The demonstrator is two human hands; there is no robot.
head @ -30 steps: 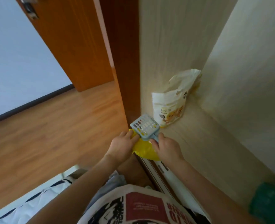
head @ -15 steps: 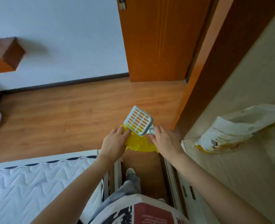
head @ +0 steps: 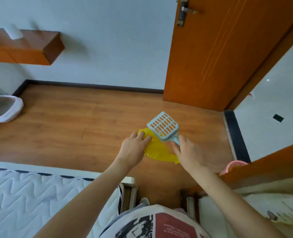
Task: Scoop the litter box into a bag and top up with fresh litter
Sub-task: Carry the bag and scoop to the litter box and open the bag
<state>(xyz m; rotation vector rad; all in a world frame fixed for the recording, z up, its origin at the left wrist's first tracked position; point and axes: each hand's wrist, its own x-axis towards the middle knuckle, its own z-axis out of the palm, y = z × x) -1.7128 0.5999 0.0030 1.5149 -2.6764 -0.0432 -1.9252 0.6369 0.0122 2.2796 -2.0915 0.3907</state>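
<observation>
A light blue slotted litter scoop [head: 163, 126] is held up over the wooden floor, its handle gripped by my right hand [head: 188, 152]. A crumpled yellow plastic bag [head: 157, 149] hangs between both hands. My left hand [head: 133, 149] pinches the bag's left edge, and my right hand holds its other side together with the scoop handle. A white-rimmed grey litter box [head: 13, 109] stands on the floor at the far left edge, well away from my hands.
An open orange door [head: 219, 57] and a tiled doorway [head: 271, 109] lie ahead on the right. A quilted white mattress [head: 30, 194] fills the lower left. A wooden wall shelf [head: 30, 47] hangs upper left. A pink basket rim [head: 233, 166] peeks out at right.
My view has swung left, away from the cupboard corner and the litter bag there, toward the open floor and door. Both hands keep the same hold on scoop and yellow bag.
</observation>
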